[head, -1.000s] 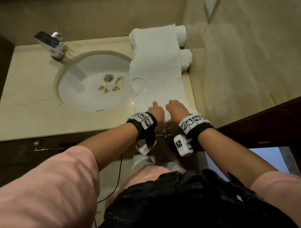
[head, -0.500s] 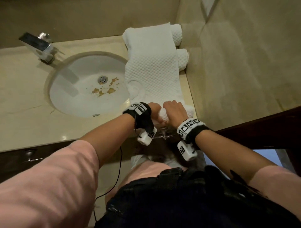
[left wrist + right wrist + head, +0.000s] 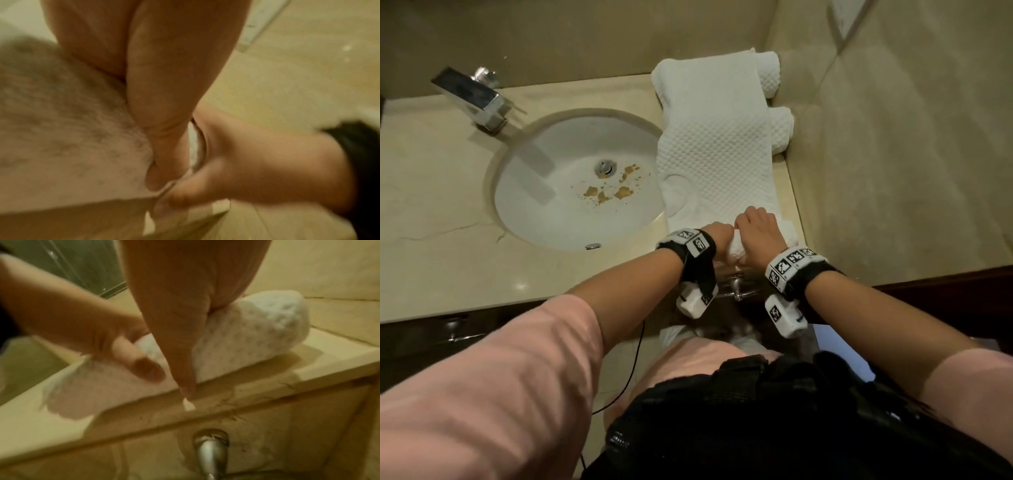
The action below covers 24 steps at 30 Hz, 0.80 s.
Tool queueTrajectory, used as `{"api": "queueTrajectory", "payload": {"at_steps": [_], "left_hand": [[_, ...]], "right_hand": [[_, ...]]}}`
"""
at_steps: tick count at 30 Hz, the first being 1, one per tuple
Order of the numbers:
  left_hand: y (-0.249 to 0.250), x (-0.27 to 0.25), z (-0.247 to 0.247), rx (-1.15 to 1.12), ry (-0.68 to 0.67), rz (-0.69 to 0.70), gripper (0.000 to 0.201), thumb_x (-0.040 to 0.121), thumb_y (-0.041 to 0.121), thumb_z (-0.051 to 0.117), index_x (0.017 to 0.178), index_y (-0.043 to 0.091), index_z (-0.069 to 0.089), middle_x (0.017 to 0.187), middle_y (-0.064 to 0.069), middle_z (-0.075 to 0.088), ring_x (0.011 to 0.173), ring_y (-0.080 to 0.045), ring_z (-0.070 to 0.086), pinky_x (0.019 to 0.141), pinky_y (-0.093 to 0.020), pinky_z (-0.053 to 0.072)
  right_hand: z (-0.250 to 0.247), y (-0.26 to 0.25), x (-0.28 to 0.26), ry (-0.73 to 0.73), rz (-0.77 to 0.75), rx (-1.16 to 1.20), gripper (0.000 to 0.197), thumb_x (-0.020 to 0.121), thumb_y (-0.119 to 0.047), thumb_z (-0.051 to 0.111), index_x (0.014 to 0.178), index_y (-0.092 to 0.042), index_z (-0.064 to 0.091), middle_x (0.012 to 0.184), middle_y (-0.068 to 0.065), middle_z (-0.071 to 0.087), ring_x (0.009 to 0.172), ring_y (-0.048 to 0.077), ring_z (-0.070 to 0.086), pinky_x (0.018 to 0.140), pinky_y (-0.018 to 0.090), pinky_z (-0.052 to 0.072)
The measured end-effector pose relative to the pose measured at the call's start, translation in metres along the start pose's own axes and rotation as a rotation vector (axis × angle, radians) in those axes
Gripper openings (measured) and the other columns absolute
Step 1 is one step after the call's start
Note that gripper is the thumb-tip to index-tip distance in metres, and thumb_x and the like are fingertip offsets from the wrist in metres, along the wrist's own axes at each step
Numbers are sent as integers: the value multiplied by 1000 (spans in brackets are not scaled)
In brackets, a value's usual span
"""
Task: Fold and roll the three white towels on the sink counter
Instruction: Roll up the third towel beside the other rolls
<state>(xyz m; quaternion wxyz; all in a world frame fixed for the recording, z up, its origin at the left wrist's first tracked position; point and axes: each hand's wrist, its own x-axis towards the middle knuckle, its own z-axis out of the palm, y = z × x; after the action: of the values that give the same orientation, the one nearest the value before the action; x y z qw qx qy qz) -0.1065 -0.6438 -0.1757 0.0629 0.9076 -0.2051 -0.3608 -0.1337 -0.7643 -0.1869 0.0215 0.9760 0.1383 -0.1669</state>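
A long folded white towel (image 3: 717, 144) lies along the right side of the sink counter (image 3: 448, 212). Its near end is wound into a short roll (image 3: 246, 337) at the counter's front edge. My left hand (image 3: 719, 233) and right hand (image 3: 756, 233) sit side by side on that roll, fingers curled over it. In the right wrist view the left thumb (image 3: 141, 365) presses the roll's front. Two rolled towels, the far one (image 3: 768, 73) and the nearer one (image 3: 780, 128), rest against the right wall, partly under the long towel.
A round basin (image 3: 575, 185) with brown stains lies left of the towel, a chrome faucet (image 3: 472, 99) behind it. The tiled wall (image 3: 893, 154) stands close on the right. A metal drawer handle (image 3: 211, 447) juts out below the counter edge.
Both hands went from lying flat on the towel's near end to curling it up; the roll now sits a little farther from the front edge.
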Motion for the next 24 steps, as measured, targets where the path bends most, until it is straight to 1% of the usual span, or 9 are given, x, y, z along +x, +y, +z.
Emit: {"api": "queueTrajectory", "payload": {"at_steps": [3,5,7,10,13,15,17,20,24], "left_hand": [[-3,6,-6,13,-28,20,53,82,32,71,122,4,50,120,-13,59,109,-27,57,85,-30,42],[-2,4,7,42,124,26,61,79,34,72,124,4,44,123,-14,52,110,-29,52,90,-34,42],[2,-1,23,153,293,30,57,82,39,66,121,5,42,123,-12,45,109,-26,46,90,-33,40],[4,-9,36,245,401,3,45,90,37,53,120,6,42,122,-12,45,109,-27,44,88,-34,36],[3,-6,33,214,374,-18,39,93,27,49,123,3,41,124,-14,45,112,-29,44,91,-35,36],[1,2,28,212,326,-4,36,97,22,43,126,0,40,126,-16,46,115,-30,44,92,-34,37],[-3,7,21,210,251,39,47,96,25,46,132,-3,35,129,-18,44,118,-31,44,96,-35,37],[-15,12,6,174,146,120,69,87,34,64,135,-4,32,130,-19,44,118,-31,44,99,-36,39],[-27,19,-11,112,66,170,54,88,33,62,124,-2,42,125,-18,50,112,-32,50,94,-36,39]], "right_hand": [[8,0,-5,34,-20,-47,65,57,-30,85,108,-7,53,107,10,50,97,27,48,84,36,39],[8,-1,-3,9,-14,-71,61,65,-29,82,113,-7,50,112,10,49,102,27,47,88,36,37],[2,-1,4,-68,-16,-86,57,75,-31,75,119,-9,46,119,9,46,110,26,43,93,35,34],[-9,1,22,-185,-38,-103,59,76,-36,72,121,-11,44,123,8,45,115,26,42,97,37,34],[-15,3,35,-267,-51,-117,69,71,-42,75,124,-12,44,126,8,45,118,27,42,100,39,34],[-14,4,36,-264,-34,-105,73,69,-45,76,125,-12,44,126,8,44,118,27,41,99,38,34],[-9,5,30,-183,-20,-48,76,67,-45,79,126,-13,43,125,8,42,116,26,40,98,36,33],[-1,9,16,-1,-39,67,75,67,-40,79,128,-14,44,125,8,42,114,26,39,97,35,30],[7,10,1,113,-40,128,65,75,-38,71,129,-11,47,125,9,48,115,28,44,100,38,29]]}}
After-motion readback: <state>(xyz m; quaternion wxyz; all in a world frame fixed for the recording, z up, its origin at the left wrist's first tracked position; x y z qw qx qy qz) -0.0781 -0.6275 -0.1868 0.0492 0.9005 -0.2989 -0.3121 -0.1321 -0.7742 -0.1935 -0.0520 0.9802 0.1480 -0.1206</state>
